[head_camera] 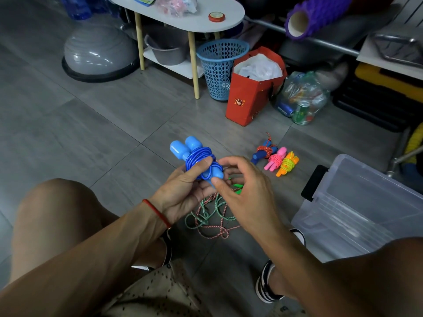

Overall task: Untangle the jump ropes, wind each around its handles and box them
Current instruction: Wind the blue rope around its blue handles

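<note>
Gripping the blue rope bundle in my left hand, handles pointing up-left; right hand hovers loosely curled, nearer the clear box.

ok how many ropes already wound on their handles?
4: blue rope in the left hand; red-blue, pink and orange bundles on the floor. None visible in the box.
</note>
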The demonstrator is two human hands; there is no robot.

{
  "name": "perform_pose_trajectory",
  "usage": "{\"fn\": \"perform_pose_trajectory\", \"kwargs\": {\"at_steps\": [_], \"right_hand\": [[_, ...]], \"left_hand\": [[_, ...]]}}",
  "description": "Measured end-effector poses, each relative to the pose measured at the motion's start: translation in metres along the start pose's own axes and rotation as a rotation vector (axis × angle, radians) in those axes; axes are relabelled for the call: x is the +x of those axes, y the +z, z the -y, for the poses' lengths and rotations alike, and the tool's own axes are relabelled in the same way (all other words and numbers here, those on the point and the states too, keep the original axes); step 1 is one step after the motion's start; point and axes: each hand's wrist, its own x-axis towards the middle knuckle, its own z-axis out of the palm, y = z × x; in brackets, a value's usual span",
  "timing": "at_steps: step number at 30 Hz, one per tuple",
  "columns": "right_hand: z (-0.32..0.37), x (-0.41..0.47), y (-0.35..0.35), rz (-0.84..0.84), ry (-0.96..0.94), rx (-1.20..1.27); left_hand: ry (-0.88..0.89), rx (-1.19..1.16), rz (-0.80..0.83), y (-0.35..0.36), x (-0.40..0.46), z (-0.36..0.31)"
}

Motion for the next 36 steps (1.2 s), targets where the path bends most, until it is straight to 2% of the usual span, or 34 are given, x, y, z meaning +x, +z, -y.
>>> {"fn": "perform_pose_trajectory", "kwargs": {"at_steps": [4,11,13,18,22,24,27,29,36], "right_hand": [[0.009,-0.002,0.003,-0.092,0.024,-0.066],[0.005,0.004,0.010,-0.127,0.128,-0.304],[0.007,0.008,0.013,-0.133,0.194,-0.283],[0.013,0.022,0.016,-0.147,0.466,-0.022],[0.020,0.025,0.014,-0.150,0.692,0.554],[0.020,0.028,0.009,-0.089,0.732,0.682],[0.014,0.031,-0.005,0.039,0.723,0.769],[0.010,0.030,-0.010,0.100,0.676,0.734],[0.011,0.025,-0.009,0.047,0.547,0.459]], "left_hand": [[0.069,0.022,-0.011,0.003,0.000,0.003],[0.222,0.086,-0.126,0.004,0.007,0.015],[0.269,0.126,-0.151,0.009,0.006,0.016],[0.348,0.090,-0.189,0.011,0.009,0.008],[0.321,0.049,-0.207,0.007,0.012,0.003],[0.294,0.053,-0.161,0.008,0.012,-0.001],[0.259,0.062,-0.081,0.009,0.009,-0.006],[0.235,0.087,-0.067,0.007,0.006,-0.009],[0.285,0.210,-0.098,-0.001,0.009,-0.003]]}}
